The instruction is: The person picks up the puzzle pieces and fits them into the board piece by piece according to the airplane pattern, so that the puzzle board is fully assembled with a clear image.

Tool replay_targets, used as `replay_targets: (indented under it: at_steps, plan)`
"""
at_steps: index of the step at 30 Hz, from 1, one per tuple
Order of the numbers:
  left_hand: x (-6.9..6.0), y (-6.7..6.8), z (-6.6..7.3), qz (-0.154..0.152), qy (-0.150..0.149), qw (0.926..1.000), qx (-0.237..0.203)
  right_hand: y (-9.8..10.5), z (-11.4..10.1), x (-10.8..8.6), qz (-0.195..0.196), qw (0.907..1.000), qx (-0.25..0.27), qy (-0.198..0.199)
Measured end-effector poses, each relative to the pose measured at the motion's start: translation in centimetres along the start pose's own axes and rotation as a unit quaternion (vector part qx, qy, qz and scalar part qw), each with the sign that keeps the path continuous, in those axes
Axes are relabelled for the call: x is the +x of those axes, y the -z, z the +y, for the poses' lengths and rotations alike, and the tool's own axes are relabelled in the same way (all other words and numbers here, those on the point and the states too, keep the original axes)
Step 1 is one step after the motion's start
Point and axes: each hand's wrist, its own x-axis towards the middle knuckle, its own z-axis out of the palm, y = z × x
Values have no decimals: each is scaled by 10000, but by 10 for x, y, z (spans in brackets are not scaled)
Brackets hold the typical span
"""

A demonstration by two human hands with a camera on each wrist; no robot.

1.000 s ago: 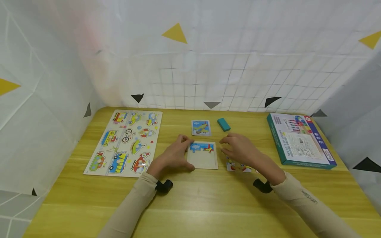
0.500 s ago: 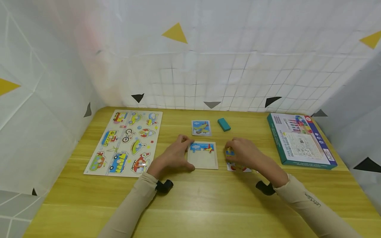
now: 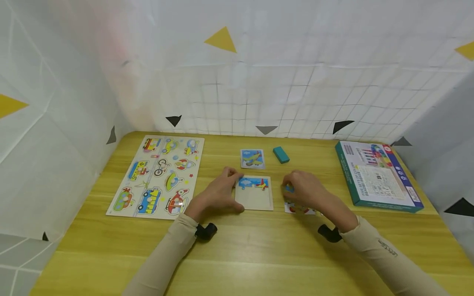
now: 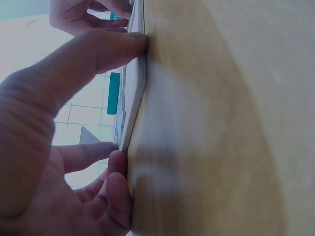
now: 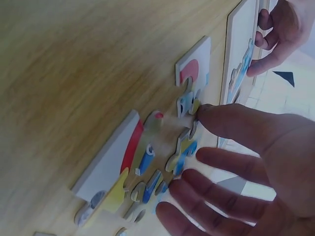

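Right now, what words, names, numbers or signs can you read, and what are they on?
"FIVE SETS OF COLUMN": on top of the box, running sideways along its left part; the last word is blurry.
"BEADED BOXES": right beside that line, on the same box.
Too small or blurred to read: the box's other print, including its green side and the pale label on top, and the mark on the right sleeve.

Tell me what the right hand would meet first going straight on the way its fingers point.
The right hand would likely meet the puzzle pieces just ahead of it; whether it touches them is hard to judge. Beyond them is the board.
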Motion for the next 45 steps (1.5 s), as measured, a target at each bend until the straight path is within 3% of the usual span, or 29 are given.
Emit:
replay_targets:
  at_steps: [8, 26, 35, 45]
  plan:
    - [-1, 1, 2, -12, -37, 10000, -82, 2, -1, 0, -52, 9994, -26, -346]
    - [0, 1, 1, -23, -12, 10000, -48, -7, -1, 9, 56, 9999, 97, -79]
    - [0, 1, 2, -6, -43, 10000, -63, -9, -5, 9, 435, 9981, 76, 433]
    - [0, 1, 2, -15, 11, 10000, -31, -10, -16, 10, 621, 9950, 288, 732]
